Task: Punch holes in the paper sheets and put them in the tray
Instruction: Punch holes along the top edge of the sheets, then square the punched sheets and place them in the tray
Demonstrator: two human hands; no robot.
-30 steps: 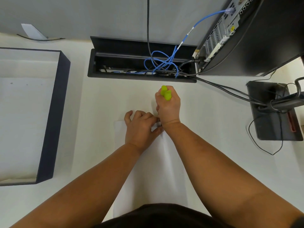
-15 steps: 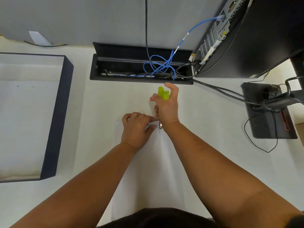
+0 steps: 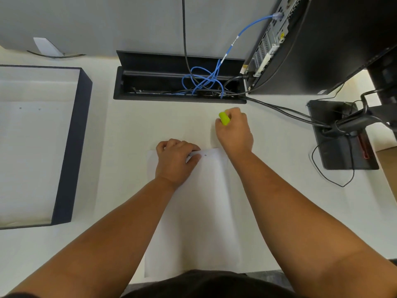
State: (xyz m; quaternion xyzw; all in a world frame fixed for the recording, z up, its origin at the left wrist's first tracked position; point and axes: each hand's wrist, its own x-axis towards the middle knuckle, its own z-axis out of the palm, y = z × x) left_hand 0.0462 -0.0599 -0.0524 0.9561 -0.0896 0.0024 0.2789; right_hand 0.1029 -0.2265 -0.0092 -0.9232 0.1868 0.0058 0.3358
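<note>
**Punch lifted off the sheet, left hand holding the paper down**

The white desk fills most of what I see. At about ten o'clock from my hands sits the tray, a big shallow box with dark walls; a white sheet already lies in it, and I can make out small dots along its far end. At two o'clock stands the black computer tower, tilted in my wide view, and at twelve o'clock the open cable box is sunk into the desk, with a tangle of blue cable in it. At three o'clock is the black monitor base, with dark cords running to it.

The paper sheet lies flat on the desk straight in front of me, its long side running away from me. Near its far edge I see at least one small dark hole.

My left hand rests on the far left corner of the sheet, fingers curled, thumb and forefinger pinching the paper at its edge. My right hand is just past the sheet's far right corner, at one o'clock from my left, fist closed round the yellow-green hole punch; only its end pokes out.
</note>
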